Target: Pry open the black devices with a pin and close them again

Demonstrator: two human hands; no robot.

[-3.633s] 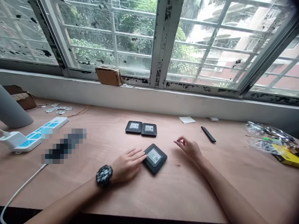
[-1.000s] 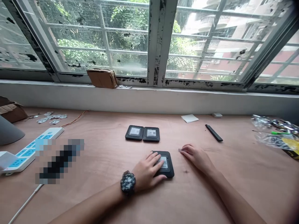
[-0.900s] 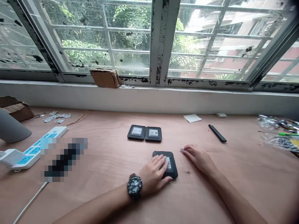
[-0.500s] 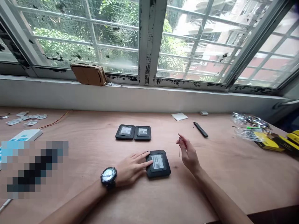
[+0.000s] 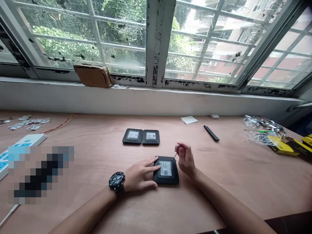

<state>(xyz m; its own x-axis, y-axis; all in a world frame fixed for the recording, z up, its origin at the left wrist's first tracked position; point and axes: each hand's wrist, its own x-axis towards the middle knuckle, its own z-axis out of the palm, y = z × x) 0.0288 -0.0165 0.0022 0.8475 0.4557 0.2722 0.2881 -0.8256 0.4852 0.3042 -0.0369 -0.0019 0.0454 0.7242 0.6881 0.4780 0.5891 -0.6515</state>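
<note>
A flat black square case [image 5: 172,175] with a white printed label lies on the table in front of me. My left hand [image 5: 139,174], a watch [image 5: 117,182] on its wrist, rests with outstretched fingers on the case's left side and label edge. Between the closed fingers of my right hand [image 5: 186,161] is a thin screwdriver [image 5: 175,156]. Its slim shaft slants down to the case's upper right corner; the handle is mostly hidden in the fingers. Two similar labelled cases, a left one [image 5: 132,140] and a right one [image 5: 150,141], lie side by side farther back.
Behind the right hand lie a narrow black strip [image 5: 211,133] and a white pad [image 5: 188,120]. Plastic bags [image 5: 262,138], a green-handled tool [image 5: 265,131] and yellow boxes [image 5: 284,148] sit at right. A power strip [image 5: 34,140] and white pieces [image 5: 31,122] are at left.
My right hand has moved left with the screwdriver, bringing its tip to the case's upper right corner. My left hand stays on the case, its thumb now lower. The view has shifted slightly.
</note>
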